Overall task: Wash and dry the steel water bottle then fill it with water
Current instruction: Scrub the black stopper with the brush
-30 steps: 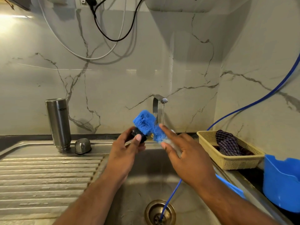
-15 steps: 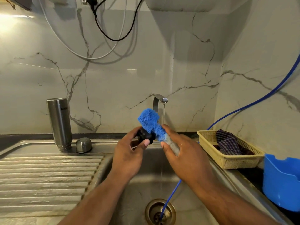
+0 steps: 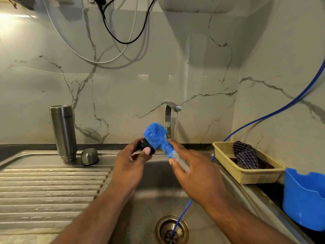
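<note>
Now our left hand pinches a small black stopper over the sink; our right hand grips a blue brush against it, likely scrubbing. The steel bottle stands well left on the drainboard, seemingly mouth-down to drain.

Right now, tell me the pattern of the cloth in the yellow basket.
The cloth is checked, dark with pale lines; head view shows it best.

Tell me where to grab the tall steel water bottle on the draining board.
Probably the smooth mid-body of the steel water bottle, from the front: it stands threaded neck down, wall behind, rounded steel cap beside its base.
</note>
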Demonstrator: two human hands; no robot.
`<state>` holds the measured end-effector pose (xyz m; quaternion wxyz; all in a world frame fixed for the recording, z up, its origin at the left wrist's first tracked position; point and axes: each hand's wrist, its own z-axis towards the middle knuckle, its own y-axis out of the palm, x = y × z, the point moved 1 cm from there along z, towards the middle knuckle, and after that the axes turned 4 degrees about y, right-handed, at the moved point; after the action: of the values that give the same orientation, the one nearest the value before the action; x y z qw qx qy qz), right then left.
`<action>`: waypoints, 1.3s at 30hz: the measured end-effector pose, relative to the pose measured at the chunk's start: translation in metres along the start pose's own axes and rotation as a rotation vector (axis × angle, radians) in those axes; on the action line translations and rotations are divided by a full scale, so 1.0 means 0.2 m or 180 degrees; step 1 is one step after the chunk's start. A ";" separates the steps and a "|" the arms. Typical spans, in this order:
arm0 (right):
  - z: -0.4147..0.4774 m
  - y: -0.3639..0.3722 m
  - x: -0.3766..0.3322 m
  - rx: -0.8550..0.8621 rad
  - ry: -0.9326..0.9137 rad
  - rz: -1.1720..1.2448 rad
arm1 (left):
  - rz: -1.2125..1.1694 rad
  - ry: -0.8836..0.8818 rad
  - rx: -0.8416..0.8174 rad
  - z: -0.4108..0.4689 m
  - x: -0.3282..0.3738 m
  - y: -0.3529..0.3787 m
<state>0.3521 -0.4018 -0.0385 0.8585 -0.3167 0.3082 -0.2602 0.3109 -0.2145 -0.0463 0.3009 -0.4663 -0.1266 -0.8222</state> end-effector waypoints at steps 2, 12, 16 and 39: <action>0.04 0.01 -0.01 0.0105 0.0038 0.0013 | -0.0221 -0.0058 -0.0284 -0.03 0.01 0.06; 0.03 0.03 -0.03 0.0215 -0.0254 -0.0243 | -0.2161 -0.1021 -0.0243 -0.03 0.04 0.09; 0.00 0.01 -0.01 0.0237 -0.0343 -0.0473 | -0.2422 -0.1193 0.0159 0.01 0.06 0.03; 0.01 -0.01 0.05 0.0241 -0.0443 0.0274 | -0.2168 -0.1349 0.0064 0.00 0.11 -0.01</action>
<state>0.3602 -0.4083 -0.0397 0.8996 -0.2878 0.2511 -0.2119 0.3011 -0.2212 -0.0274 -0.0170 -0.5540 -0.3413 -0.7592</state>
